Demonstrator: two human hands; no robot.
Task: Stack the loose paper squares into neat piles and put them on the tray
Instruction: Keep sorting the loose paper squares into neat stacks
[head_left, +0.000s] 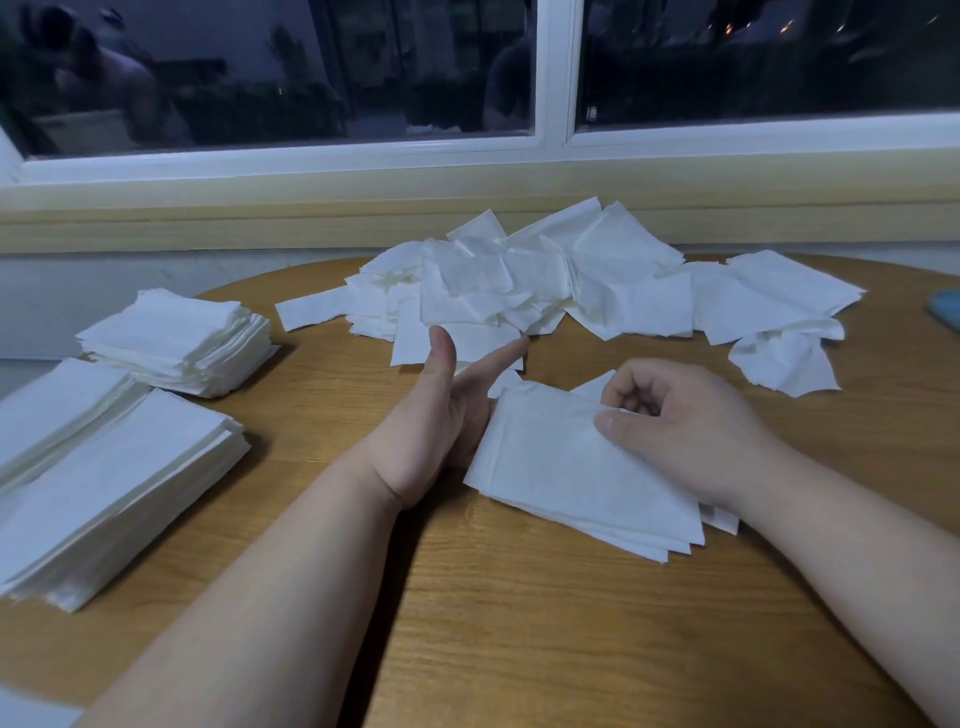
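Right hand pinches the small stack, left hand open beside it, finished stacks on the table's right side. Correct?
No: the head view shows the finished stacks on the left side of the table. The rest holds: the right hand pinches the small stack, and the left hand is open beside it.

Right hand (675, 426) pinching paper stack (561, 478), loose heap (519, 280) beyond
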